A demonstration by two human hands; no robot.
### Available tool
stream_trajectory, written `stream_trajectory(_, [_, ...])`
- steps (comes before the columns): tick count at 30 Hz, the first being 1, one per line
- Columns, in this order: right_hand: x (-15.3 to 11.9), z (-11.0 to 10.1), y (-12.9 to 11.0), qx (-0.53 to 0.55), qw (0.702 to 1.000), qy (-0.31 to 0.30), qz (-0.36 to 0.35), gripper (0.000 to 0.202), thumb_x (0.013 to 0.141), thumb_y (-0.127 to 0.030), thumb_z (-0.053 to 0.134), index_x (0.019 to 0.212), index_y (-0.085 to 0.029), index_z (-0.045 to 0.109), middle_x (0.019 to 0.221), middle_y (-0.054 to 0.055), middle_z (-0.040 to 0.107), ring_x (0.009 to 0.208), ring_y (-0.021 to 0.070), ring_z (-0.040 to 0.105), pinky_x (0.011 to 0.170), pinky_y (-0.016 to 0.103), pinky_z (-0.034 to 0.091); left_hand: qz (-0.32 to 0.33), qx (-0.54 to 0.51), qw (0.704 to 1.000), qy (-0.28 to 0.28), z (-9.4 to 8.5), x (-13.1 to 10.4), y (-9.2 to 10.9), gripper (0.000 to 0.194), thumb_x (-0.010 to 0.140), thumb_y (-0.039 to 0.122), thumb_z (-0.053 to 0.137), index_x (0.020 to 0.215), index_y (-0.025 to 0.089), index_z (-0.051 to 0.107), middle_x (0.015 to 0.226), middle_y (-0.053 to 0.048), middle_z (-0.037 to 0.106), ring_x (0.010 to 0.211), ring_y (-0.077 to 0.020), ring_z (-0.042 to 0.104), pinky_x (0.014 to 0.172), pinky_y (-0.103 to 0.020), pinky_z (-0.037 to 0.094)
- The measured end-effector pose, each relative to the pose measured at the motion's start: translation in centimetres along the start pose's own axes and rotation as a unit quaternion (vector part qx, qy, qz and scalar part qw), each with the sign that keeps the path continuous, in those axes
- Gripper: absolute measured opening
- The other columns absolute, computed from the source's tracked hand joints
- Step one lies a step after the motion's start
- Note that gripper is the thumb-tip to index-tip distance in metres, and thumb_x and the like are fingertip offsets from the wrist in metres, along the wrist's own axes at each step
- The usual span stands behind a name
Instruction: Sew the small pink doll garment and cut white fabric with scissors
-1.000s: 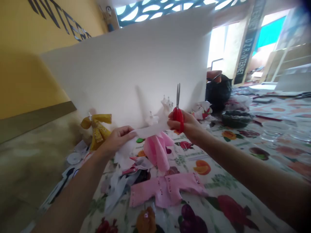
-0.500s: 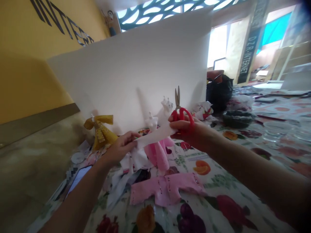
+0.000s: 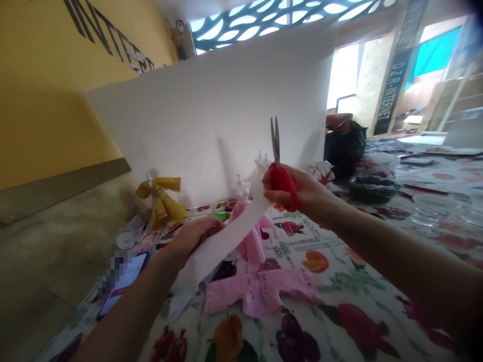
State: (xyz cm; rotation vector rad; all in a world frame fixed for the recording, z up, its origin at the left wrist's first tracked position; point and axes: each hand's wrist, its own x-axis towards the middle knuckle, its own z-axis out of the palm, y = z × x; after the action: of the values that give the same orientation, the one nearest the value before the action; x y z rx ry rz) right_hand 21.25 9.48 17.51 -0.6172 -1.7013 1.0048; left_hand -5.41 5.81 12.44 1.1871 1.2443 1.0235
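Observation:
Red-handled scissors (image 3: 281, 183) are in my right hand (image 3: 302, 188), blades pointing up and slightly parted. The same hand also pinches the upper end of a long white strip (image 3: 230, 234); whether it is cloth or paper I cannot tell. My left hand (image 3: 198, 236) is closed at the strip's left edge, its fingertips partly hidden. From there the strip slopes down towards the table. Behind it stands a small white dress form (image 3: 241, 190) in a pink doll's dress (image 3: 253, 246). A flat pink doll's top (image 3: 260, 291) with beaded edging lies below the hands.
A yellow doll's gown (image 3: 162, 203) stands at the left, near a phone (image 3: 123, 286). A white panel (image 3: 211, 115) rises behind. On the right are a black bag (image 3: 345, 148), a dark bowl (image 3: 373, 188) and clear plastic cups (image 3: 433, 210). A fruit-patterned cloth (image 3: 350, 281) covers the table.
My right hand has lifted slightly with the scissors and strip end. The strip now slants more steeply, with a longer stretch showing past my left hand. The view has shifted a little.

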Motion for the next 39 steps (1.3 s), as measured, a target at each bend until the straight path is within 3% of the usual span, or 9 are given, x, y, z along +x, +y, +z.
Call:
stream_trajectory(2, [0.1, 0.1, -0.3, -0.007, 1.0, -0.012, -0.01, 0.022, 0.07, -0.021, 0.072, 0.086, -0.021, 0.058, 0.077, 0.0, 0.058, 0.063, 0.0118, 0.05, 0.05, 0.025, 0.04, -0.023, -0.008, 0.999, -0.025, 0.1, 0.0, -0.3, 0.032, 0.075, 0.045, 0.076, 0.092, 0.018, 0.07, 0.076, -0.002, 0.069, 0.058, -0.0117, 0.059, 0.05, -0.02, 0.043])
stream_trajectory(6, [0.5, 0.2, -0.6, -0.033, 0.999, -0.017, -0.024, 0.02, 0.072, -0.02, 0.071, 0.086, -0.021, 0.057, 0.081, 0.0, 0.058, 0.066, 0.0125, 0.051, 0.052, 0.026, 0.043, -0.05, -0.02, 0.986, -0.158, 0.2, -0.3, -0.9, 0.035, 0.07, 0.037, 0.082, 0.097, 0.017, 0.071, 0.075, -0.006, 0.071, 0.059, -0.0125, 0.061, 0.052, -0.019, 0.043])
stream_trajectory(13, [1.5, 0.4, 0.5, 0.02, 0.997, -0.046, -0.064, 0.021, 0.074, -0.019, 0.073, 0.088, -0.02, 0.058, 0.082, 0.0, 0.057, 0.068, 0.0125, 0.051, 0.055, 0.027, 0.042, 0.001, -0.079, 0.928, -0.364, 1.0, -1.2, -2.0, 0.039, 0.089, 0.039, 0.058, 0.106, 0.008, 0.072, 0.103, -0.018, 0.071, 0.073, -0.0168, 0.063, 0.065, -0.024, 0.048])
stream_trajectory(17, [1.8, 0.5, 1.2, 0.056, 0.994, -0.04, -0.082, 0.021, 0.074, -0.017, 0.073, 0.089, -0.021, 0.058, 0.082, -0.001, 0.057, 0.067, 0.0123, 0.051, 0.055, 0.028, 0.041, 0.022, -0.159, 0.899, -0.407, 2.0, -1.3, -2.2, 0.044, 0.094, 0.041, 0.049, 0.11, 0.006, 0.07, 0.075, -0.013, 0.068, 0.067, -0.0188, 0.061, 0.064, -0.028, 0.047])
stream_trajectory(21, [1.6, 0.2, 1.5, 0.069, 0.994, -0.035, -0.079, 0.022, 0.074, -0.018, 0.074, 0.089, -0.022, 0.058, 0.082, -0.001, 0.057, 0.068, 0.0124, 0.051, 0.057, 0.027, 0.042, 0.054, -0.166, 0.922, -0.345, 2.1, -1.3, -2.1, 0.027, 0.087, 0.031, 0.064, 0.1, 0.007, 0.071, 0.057, 0.0, 0.049, 0.064, -0.0145, 0.057, 0.068, -0.026, 0.045])
stream_trajectory(24, [1.1, -0.3, 1.9, 0.063, 0.995, -0.028, -0.067, 0.022, 0.074, -0.019, 0.074, 0.089, -0.021, 0.059, 0.082, 0.0, 0.058, 0.07, 0.0124, 0.052, 0.058, 0.027, 0.042, 0.063, -0.113, 0.956, -0.263, 1.6, -1.0, -1.5, 0.018, 0.081, 0.028, 0.073, 0.088, 0.013, 0.065, 0.06, 0.002, 0.052, 0.062, -0.011, 0.056, 0.062, -0.021, 0.043])
stream_trajectory(28, [0.0, -0.9, 2.9, 0.038, 0.997, -0.03, -0.068, 0.021, 0.077, -0.02, 0.073, 0.093, -0.022, 0.06, 0.085, 0.0, 0.06, 0.071, 0.0125, 0.053, 0.06, 0.026, 0.043, 0.123, 0.09, 0.981, -0.118, 0.9, -1.0, 0.0, 0.022, 0.082, 0.031, 0.071, 0.084, 0.016, 0.056, 0.065, 0.001, 0.061, 0.055, -0.0093, 0.055, 0.051, -0.019, 0.038])
stream_trajectory(34, [-2.0, -0.3, 4.3, 0.043, 0.996, -0.073, -0.029, 0.019, 0.079, -0.02, 0.07, 0.093, -0.023, 0.056, 0.086, 0.001, 0.058, 0.069, 0.0123, 0.053, 0.056, 0.025, 0.044, 0.25, 0.289, 0.921, 0.081, 0.7, -1.8, 1.0, 0.011, 0.087, 0.027, 0.059, 0.09, 0.02, 0.052, 0.062, 0.006, 0.058, 0.048, -0.0094, 0.054, 0.048, -0.02, 0.036])
stream_trajectory(39, [-2.6, 0.4, 4.8, 0.039, 0.996, -0.08, -0.029, 0.02, 0.079, -0.013, 0.065, 0.095, -0.022, 0.055, 0.086, -0.001, 0.058, 0.067, 0.0099, 0.053, 0.054, 0.021, 0.044, 0.33, 0.462, 0.805, 0.172, 0.2, -2.1, 0.7, 0.016, 0.083, 0.014, 0.052, 0.096, 0.022, 0.055, 0.071, 0.004, 0.061, 0.059, -0.0134, 0.057, 0.059, -0.025, 0.041])
